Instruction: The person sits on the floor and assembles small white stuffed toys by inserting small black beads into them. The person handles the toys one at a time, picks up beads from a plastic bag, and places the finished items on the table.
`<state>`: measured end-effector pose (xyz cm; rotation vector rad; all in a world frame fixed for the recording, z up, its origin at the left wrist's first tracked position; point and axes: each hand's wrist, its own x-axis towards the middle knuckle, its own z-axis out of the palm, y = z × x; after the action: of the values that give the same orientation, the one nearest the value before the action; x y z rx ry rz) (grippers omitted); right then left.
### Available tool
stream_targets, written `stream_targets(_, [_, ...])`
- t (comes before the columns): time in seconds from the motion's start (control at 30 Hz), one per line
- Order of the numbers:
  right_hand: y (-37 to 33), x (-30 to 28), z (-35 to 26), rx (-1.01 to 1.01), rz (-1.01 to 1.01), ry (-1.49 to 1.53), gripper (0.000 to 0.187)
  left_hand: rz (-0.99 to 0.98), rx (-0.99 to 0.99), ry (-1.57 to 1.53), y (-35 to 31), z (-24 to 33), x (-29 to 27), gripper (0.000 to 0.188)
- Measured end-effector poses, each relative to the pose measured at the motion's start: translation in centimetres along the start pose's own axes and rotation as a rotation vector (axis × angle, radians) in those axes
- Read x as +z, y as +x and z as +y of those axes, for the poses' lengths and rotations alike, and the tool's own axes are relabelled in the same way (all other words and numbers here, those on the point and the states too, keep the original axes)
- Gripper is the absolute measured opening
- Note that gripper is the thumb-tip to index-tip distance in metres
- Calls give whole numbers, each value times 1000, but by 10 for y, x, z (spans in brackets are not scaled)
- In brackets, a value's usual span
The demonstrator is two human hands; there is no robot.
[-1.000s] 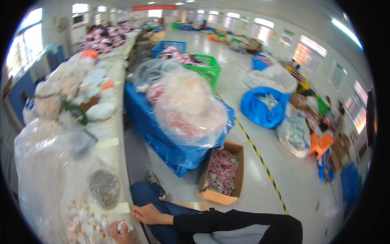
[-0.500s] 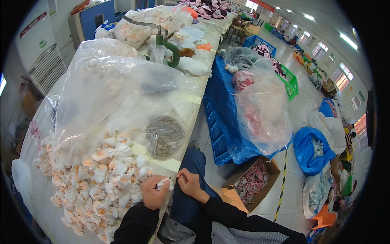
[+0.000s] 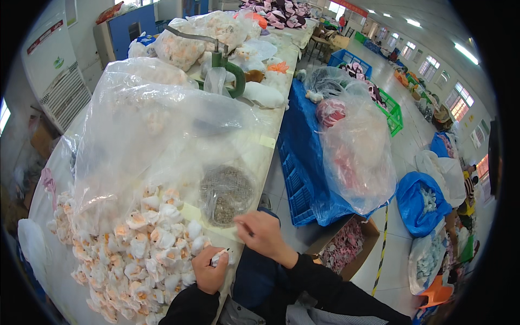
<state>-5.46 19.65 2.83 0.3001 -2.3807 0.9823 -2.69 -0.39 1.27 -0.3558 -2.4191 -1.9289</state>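
At the table's near edge my left hand (image 3: 209, 271) is closed round a small white plush piece (image 3: 221, 257) with a dark speck on it. Past it, to the right, my right hand (image 3: 261, 234) is raised over the table edge, its fingers curled together. Whatever those fingers may hold is too small to make out. Just beyond them lies a clear plastic bag (image 3: 227, 189) of small greyish-brown bits. A large heap of white and peach plush pieces (image 3: 138, 252) spreads left of my left hand.
A big clear plastic bag (image 3: 157, 124) covers the table behind the heap. Farther back stands a green clamp-like metal tool (image 3: 235, 76). On the right are a blue crate (image 3: 295, 187) with a stuffed bag, a cardboard box (image 3: 365, 249) of pink scraps and an open blue sack (image 3: 420, 216).
My right hand has moved up and away from my left, toward the bag of small bits. The left hand keeps its hold on the plush piece. The whole view has shifted slightly.
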Motion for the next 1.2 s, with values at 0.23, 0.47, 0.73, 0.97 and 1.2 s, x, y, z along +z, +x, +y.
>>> stream_targets(0.23, [43,39,7,-242,-419,-425,16,26,-22,-65,0,-4,-3,11])
stream_targets(0.47, [38,42,21,-247,-381,-374,12,70,-90,-204,-2,-6,-2,13])
stream_targets(0.73, [34,34,26,-199,-342,-284,19,41,-74,-86,-4,-16,-5,17])
stream_targets(0.97, [32,31,24,-218,-302,-214,9,22,-102,-147,-1,-4,-5,11])
stream_targets(1.2, [44,29,26,-229,-185,-132,8,46,-76,-146,2,-5,-1,10])
